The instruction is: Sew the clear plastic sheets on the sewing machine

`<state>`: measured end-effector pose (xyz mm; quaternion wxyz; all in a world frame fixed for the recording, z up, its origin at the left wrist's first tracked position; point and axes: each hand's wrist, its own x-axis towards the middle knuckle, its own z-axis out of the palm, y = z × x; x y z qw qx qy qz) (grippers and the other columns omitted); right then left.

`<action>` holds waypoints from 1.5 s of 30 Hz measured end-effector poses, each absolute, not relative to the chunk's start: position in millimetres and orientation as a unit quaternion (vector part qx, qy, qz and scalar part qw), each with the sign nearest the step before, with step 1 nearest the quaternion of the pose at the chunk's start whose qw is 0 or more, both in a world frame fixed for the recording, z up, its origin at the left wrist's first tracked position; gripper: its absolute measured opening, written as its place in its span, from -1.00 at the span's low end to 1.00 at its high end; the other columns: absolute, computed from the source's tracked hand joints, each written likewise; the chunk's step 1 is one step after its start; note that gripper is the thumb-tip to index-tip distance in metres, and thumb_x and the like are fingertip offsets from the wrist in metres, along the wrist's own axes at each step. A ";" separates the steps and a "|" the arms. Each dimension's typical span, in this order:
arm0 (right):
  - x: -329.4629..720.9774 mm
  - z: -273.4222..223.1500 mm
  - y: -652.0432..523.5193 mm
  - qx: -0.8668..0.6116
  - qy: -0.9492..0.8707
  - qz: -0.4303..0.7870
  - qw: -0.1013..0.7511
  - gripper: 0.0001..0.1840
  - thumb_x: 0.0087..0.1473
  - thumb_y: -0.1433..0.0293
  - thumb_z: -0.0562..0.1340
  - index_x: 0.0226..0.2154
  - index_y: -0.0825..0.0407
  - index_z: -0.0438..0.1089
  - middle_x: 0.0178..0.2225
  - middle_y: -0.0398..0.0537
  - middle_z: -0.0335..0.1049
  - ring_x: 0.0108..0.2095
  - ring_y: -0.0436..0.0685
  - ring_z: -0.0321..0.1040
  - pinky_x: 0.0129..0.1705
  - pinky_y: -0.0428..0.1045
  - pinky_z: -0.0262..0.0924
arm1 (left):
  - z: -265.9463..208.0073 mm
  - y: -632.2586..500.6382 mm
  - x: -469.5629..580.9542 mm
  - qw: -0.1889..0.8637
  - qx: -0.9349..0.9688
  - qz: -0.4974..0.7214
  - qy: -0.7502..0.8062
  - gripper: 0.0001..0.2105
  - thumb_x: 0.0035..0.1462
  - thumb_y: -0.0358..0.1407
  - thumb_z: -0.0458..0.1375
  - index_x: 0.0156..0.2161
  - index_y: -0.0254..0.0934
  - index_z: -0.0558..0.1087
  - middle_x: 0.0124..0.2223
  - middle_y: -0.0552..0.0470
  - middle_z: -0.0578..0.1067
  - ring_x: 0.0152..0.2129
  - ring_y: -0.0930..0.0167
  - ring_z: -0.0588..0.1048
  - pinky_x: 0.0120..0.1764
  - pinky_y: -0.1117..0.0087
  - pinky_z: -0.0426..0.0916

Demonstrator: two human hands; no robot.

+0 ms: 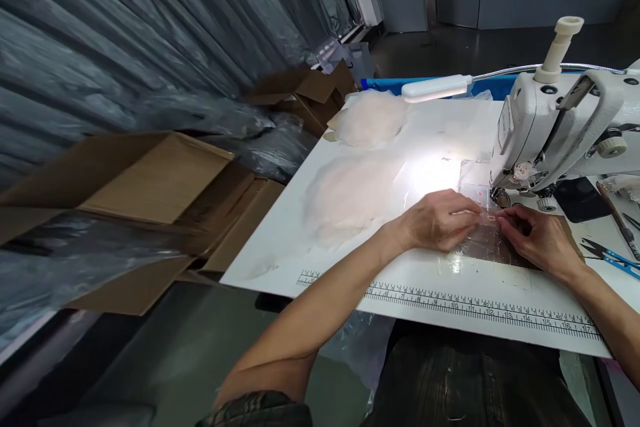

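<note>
My left hand (440,220) and my right hand (537,237) rest on the white sewing table (280,240), fingertips meeting over a small pink piece (489,217) that lies on a clear plastic sheet (483,247). Both hands pinch this piece just in front of the needle area of the white sewing machine (555,127). The exact grip under the fingers is hard to make out.
Two heaps of pale pink sheer fabric (350,193) (370,120) lie left of the machine under the lamp (435,88). A printed ruler (480,307) runs along the table's near edge. Blue snips (607,255) and a dark phone (580,199) lie at right. Open cardboard boxes (150,180) stand left.
</note>
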<state>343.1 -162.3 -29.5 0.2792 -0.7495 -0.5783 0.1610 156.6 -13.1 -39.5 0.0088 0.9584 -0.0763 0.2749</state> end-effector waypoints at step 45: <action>360.9 -33.8 -151.5 -0.640 -0.764 0.059 0.061 -0.49 0.29 0.25 -0.05 0.18 -0.16 0.36 -0.26 0.05 0.48 -0.50 0.10 0.28 -0.57 -0.05 -0.10 | -48.6 -29.9 163.7 -0.071 0.960 0.255 -0.087 -0.78 0.36 -0.38 0.00 -0.31 -0.29 0.43 -0.27 0.01 0.60 -0.41 0.46 0.49 -0.24 0.33 0.41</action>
